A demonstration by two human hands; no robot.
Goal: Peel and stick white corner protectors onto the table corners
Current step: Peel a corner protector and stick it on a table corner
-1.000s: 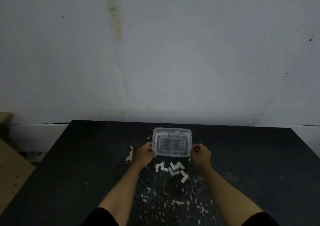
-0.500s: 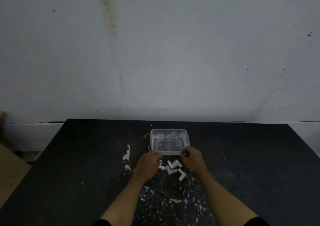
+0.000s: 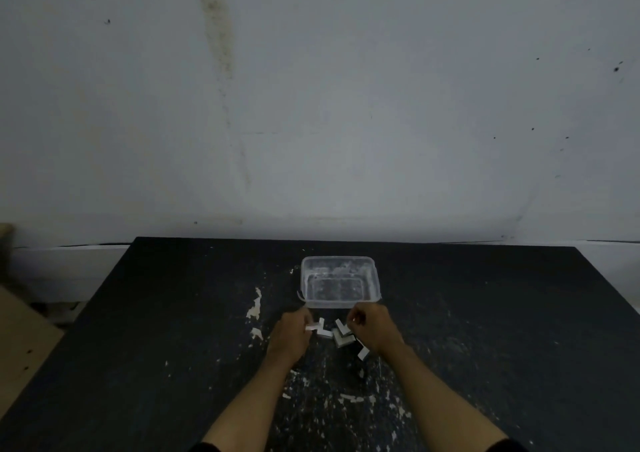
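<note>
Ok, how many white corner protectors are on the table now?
4 protectors, all on the near side of the clear tub: one at the left hand, two touching in the middle, one poking from under the right hand. The hands may hide more.

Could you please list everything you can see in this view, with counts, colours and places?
Table: one, black with white flecks, fills the lower view.
Tub: one, clear, upright at table centre, beyond the hands.
Protectors: at least four, white, loose on the table between the hands.
Wall: one, pale grey and stained, behind the table.
Board: one, brown, at the left edge beside the table.
Left hand: one, at the leftmost protector; grip unclear.
Right hand: one, fingers curled over the pile; grip unclear.
</note>
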